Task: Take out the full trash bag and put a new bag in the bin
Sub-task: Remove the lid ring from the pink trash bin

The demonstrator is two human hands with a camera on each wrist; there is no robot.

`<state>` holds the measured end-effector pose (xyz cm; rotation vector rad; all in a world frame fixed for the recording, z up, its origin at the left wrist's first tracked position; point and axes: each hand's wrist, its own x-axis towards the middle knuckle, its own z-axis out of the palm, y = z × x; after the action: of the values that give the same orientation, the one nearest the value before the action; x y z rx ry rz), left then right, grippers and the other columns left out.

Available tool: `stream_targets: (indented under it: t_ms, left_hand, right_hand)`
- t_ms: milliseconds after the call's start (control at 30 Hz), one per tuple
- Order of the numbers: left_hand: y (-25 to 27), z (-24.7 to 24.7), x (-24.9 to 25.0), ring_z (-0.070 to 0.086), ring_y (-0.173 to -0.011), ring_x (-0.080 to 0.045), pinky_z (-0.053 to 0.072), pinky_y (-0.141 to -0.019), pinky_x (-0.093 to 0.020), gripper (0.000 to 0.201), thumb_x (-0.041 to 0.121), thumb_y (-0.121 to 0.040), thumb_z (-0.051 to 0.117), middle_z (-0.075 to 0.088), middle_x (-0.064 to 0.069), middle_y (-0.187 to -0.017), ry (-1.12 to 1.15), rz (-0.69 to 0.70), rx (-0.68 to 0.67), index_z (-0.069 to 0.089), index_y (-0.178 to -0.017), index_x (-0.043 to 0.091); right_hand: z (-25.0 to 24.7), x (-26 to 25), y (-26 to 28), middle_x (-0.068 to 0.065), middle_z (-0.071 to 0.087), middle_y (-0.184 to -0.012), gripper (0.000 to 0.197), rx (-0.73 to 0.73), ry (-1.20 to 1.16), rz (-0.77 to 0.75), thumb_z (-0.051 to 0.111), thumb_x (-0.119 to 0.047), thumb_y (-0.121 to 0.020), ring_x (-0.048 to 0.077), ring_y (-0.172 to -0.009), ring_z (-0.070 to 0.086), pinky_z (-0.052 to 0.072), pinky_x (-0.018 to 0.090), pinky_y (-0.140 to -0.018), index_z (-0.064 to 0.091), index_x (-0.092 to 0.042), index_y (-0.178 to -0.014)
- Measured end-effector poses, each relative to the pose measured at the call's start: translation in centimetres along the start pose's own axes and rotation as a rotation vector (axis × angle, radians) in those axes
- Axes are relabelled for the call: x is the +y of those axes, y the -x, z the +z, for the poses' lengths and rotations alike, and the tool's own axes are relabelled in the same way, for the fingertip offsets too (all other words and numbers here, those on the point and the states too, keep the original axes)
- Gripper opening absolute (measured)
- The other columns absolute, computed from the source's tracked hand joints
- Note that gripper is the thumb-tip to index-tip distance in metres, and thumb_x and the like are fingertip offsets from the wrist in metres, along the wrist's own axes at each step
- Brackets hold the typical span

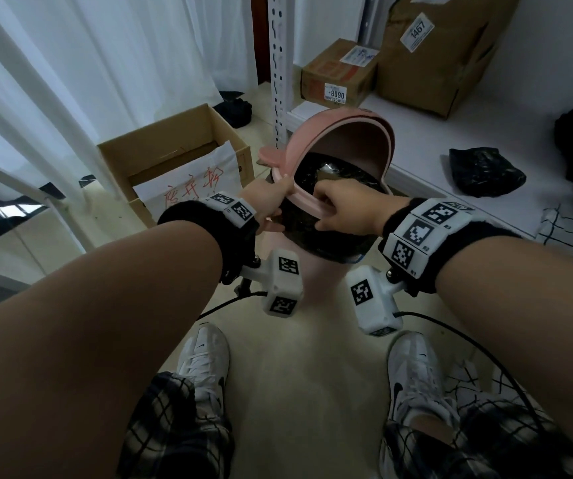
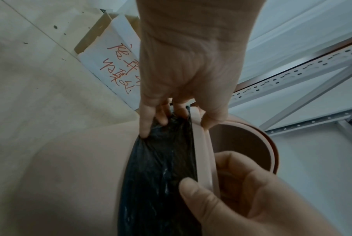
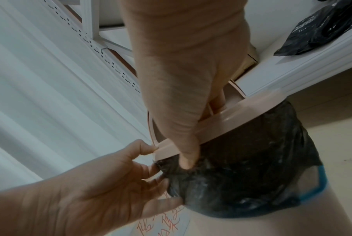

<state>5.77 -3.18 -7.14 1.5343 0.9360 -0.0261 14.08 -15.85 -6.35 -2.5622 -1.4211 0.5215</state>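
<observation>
A pink bin (image 1: 274, 238) stands on the floor with its lid (image 1: 342, 133) tipped up. A black trash bag (image 1: 316, 236) lines it and folds down over the outside, with a blue drawstring (image 3: 322, 180) at its hem. A pink ring (image 1: 307, 200) sits round the rim over the bag. My left hand (image 1: 274, 205) pinches the ring's near left side, thumb on top and fingers on the bag (image 2: 161, 167) below. My right hand (image 1: 326, 212) grips the ring (image 3: 231, 119) beside it, fingers inside and thumb pressed onto the bag (image 3: 241, 175).
A folded black bag (image 1: 485, 171) lies on the low white shelf (image 1: 416, 157) to the right of the bin. Cardboard boxes (image 1: 340, 74) stand at the shelf's back. An open carton (image 1: 174, 153) with red writing sits on the floor to the left, by white curtains.
</observation>
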Motion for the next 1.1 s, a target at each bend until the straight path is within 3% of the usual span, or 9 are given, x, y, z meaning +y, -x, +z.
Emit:
stream_targets:
  t_ms: [167,333,433,500,600,700,833,1000,1100]
  left_hand:
    - [0.0,-1.1,0.2,0.061,-0.102,-0.03,0.056,-0.082,-0.047,0.042,0.03,-0.087,0.049,0.063,-0.015,-0.111,-0.016,0.014,-0.027,0.058,-0.118,0.003]
    - [-0.1,-1.9,-0.6,0.061,-0.104,-0.026,0.059,-0.074,-0.043,0.042,0.031,-0.088,0.049,0.063,-0.014,-0.119,-0.014,0.015,-0.067,0.057,-0.12,0.004]
    - [0.0,-2.1,-1.1,0.061,-0.099,-0.018,0.057,-0.082,-0.044,0.044,0.04,-0.09,0.052,0.064,-0.007,-0.116,-0.001,0.034,-0.089,0.06,-0.118,0.007]
    - [0.1,-2.5,-1.4,0.06,-0.105,-0.016,0.054,-0.09,-0.044,0.051,0.05,-0.088,0.055,0.066,-0.003,-0.117,-0.011,0.03,-0.138,0.062,-0.117,0.009]
    - [0.1,-3.0,-1.6,0.059,-0.107,-0.014,0.051,-0.096,-0.04,0.044,0.043,-0.09,0.057,0.066,-0.006,-0.118,-0.036,0.012,-0.153,0.063,-0.111,0.006]
    - [0.1,-2.8,-1.2,0.063,-0.102,-0.018,0.056,-0.087,-0.037,0.04,0.032,-0.089,0.062,0.067,-0.011,-0.116,-0.086,-0.007,-0.142,0.063,-0.113,0.0]
    - [0.1,-3.2,-0.4,0.068,-0.097,-0.029,0.057,-0.086,-0.045,0.03,0.019,-0.089,0.061,0.067,-0.018,-0.111,-0.23,-0.073,-0.074,0.06,-0.109,-0.003]
    - [-0.3,-5.3,-1.5,0.069,-0.095,-0.037,0.056,-0.086,-0.05,0.017,0.011,-0.092,0.054,0.067,-0.025,-0.109,-0.385,-0.082,0.025,0.058,-0.099,-0.005]
    - [-0.4,-5.1,-2.2,0.067,-0.098,-0.038,0.059,-0.079,-0.048,0.015,0.004,-0.092,0.051,0.062,-0.027,-0.115,-0.408,-0.005,0.035,0.048,-0.078,0.007]
  right_hand:
    - [0.2,-0.8,-0.2,0.001,0.053,-0.092,0.032,0.057,-0.149,0.002,0.07,-0.031,-0.081,0.017,-0.082,0.049,0.034,0.027,-0.071,0.056,-0.011,-0.102]
    - [-0.1,-1.2,0.0,0.0,0.052,-0.088,0.032,0.012,-0.189,0.0,0.07,-0.028,-0.081,0.015,-0.081,0.049,0.034,0.022,-0.061,0.059,-0.008,-0.104]
    - [-0.9,-1.2,0.3,0.001,0.053,-0.088,0.03,-0.013,-0.25,0.038,0.068,-0.025,-0.084,0.016,-0.079,0.051,0.036,0.02,-0.059,0.057,-0.007,-0.105]
    - [-1.5,-1.0,0.3,0.006,0.059,-0.085,0.024,-0.012,-0.449,0.094,0.065,-0.018,-0.087,0.015,-0.069,0.057,0.041,0.025,-0.057,0.052,-0.006,-0.103]
    - [-2.1,-1.0,0.3,0.008,0.065,-0.07,0.02,-0.063,-0.732,0.116,0.06,-0.007,-0.09,0.012,-0.05,0.061,0.049,0.027,-0.047,0.044,-0.01,-0.101]
    - [-1.8,-1.8,0.3,0.008,0.064,-0.07,0.02,-0.057,-0.629,0.092,0.06,-0.007,-0.089,0.006,-0.043,0.06,0.046,0.018,-0.042,0.046,-0.009,-0.103]
    - [-1.4,-2.2,0.1,0.001,0.06,-0.082,0.021,0.008,-0.352,0.052,0.066,-0.017,-0.086,0.005,-0.058,0.056,0.041,0.017,-0.052,0.049,-0.014,-0.098]
    - [-1.7,-1.2,0.2,0.0,0.05,-0.091,0.027,0.155,-0.171,0.041,0.067,-0.022,-0.084,0.016,-0.084,0.046,0.031,0.024,-0.073,0.054,-0.012,-0.105]
    - [-1.5,0.3,0.5,0.005,0.059,-0.098,0.027,0.249,-0.134,0.089,0.067,-0.019,-0.083,0.019,-0.086,0.048,0.039,0.029,-0.076,0.055,-0.013,-0.107]
